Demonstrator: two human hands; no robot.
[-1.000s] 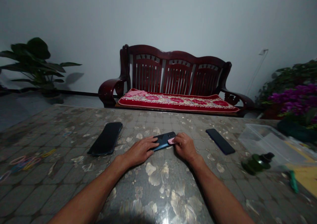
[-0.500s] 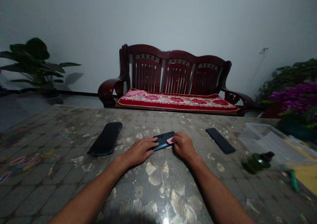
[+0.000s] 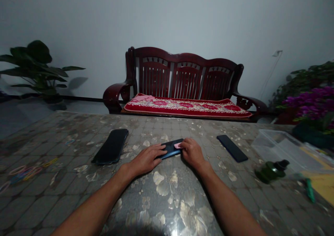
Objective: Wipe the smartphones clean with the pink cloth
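Pink material (image 3: pixel 177 146) was pinched in your right grip (image 3: pixel 192 152), over the blue phone (image 3: pixel 171 150); your left grip (image 3: pixel 146 158), outstretched, covered its left end. It lay on the worktop (image 3: pixel 141 197) between a black slab (image 3: pixel 111 147) and a dark phone (image 3: pixel 231 148).

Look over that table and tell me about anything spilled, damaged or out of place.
Nothing looks spilled or plainly damaged. The coloured bands at the left of the table look untidy, loosely strewn with one band lying apart. The green bottle appears tipped, though lens distortion makes that uncertain.
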